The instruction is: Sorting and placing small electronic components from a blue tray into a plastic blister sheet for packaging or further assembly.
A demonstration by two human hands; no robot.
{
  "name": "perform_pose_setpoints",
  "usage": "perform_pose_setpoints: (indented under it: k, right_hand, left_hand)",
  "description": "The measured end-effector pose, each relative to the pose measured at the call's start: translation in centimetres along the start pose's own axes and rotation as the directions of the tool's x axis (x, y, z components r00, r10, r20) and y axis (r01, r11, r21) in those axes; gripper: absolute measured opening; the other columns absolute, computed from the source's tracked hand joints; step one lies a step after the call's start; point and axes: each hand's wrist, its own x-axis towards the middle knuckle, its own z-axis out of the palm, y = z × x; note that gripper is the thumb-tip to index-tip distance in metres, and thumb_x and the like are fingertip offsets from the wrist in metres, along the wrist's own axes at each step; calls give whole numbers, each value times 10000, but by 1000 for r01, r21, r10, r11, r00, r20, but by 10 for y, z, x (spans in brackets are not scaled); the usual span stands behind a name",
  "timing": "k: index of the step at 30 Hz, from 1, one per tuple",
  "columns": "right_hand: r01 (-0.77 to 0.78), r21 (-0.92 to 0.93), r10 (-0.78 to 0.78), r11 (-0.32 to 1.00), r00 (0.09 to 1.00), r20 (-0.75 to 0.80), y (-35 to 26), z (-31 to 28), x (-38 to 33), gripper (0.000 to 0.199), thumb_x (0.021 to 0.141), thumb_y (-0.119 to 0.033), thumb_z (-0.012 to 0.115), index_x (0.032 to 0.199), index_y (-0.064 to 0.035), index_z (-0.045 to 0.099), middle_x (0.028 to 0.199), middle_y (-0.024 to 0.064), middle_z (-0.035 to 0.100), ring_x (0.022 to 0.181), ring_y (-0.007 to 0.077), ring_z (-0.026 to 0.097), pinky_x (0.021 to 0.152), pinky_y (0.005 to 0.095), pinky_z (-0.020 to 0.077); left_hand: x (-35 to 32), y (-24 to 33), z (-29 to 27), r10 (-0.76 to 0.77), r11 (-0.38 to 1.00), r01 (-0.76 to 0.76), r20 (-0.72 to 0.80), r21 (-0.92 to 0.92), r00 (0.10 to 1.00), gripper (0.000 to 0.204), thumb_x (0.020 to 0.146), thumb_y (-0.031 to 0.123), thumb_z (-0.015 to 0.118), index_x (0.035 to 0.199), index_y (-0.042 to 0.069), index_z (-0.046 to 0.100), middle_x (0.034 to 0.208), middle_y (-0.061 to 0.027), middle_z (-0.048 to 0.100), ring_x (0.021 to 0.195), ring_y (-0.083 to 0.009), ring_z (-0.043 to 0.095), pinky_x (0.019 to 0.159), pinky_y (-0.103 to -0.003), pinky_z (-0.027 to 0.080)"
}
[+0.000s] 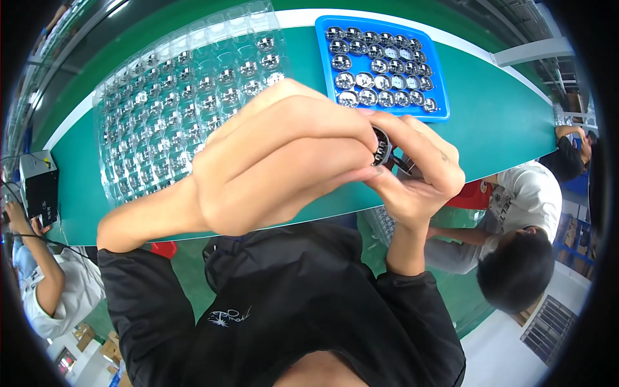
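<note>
Both hands are raised over the near side of a green table (500, 122), their fingertips meeting at one small round part (382, 146) with a dark, slotted face and a silvery edge. The left hand (284, 158) comes in from nine o'clock, its fingers folded together and pinching the part against the thumb. The right hand (429, 161) closes on it from three o'clock — forefinger arched above, thumb below — with a thin dark piece (404, 165) showing in the curl of its fingers (too hidden to tell what it is).

Clockwise from the part, at twelve o'clock, lies a blue tray (360, 63) of silvery round parts (386, 99) in rows, with one gap in the third row from the far edge. At three o'clock, well off, is a distant person (567, 158) in dark clothing; at four, a co-worker in a white top (535, 193) bends forward. Toward eight o'clock sits another person in white (64, 277), and at nine a black box (40, 187) stands at the table's end. A clear plastic sheet (219, 31) of moulded pockets spreads around ten o'clock — many hold similar silvery parts.
</note>
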Motion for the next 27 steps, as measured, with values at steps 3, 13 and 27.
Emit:
perform_pose_setpoints:
  k: [3, 13, 27]
  right_hand:
    - [-54, 60, 54, 997, 999, -1, -3, -2, -5, 438, 684, -44, 847, 1095, 55, 731, 795, 98, 697, 556, 118, 554, 488, 234, 423]
    - [-118, 72, 116, 990, 993, 23, -4, -14, -12, 432, 690, -34, 843, 1101, 46, 739, 787, 99, 705, 542, 106, 556, 481, 228, 419]
    - [-431, 99, 430, 897, 902, 32, 12, -28, -34, 595, 760, -43, 812, 1317, 22, 612, 826, 24, 680, 615, 58, 527, 551, 209, 392]
  left_hand:
    - [-3, 1, -1, 45, 999, -44, 58, -16, 997, 298, 808, 13, 800, 1048, -23, 628, 1008, -153, 689, 839, -253, 681, 719, -331, 555]
    - [7, 8, 2, -47, 996, 57, 148, -67, 988, 264, 779, -22, 802, 1010, -52, 678, 975, -174, 708, 852, -275, 699, 731, -349, 576]
    - [17, -20, 29, -130, 989, 146, 286, -36, 949, 249, 755, -58, 784, 989, -42, 700, 993, -146, 717, 889, -268, 711, 745, -331, 573]
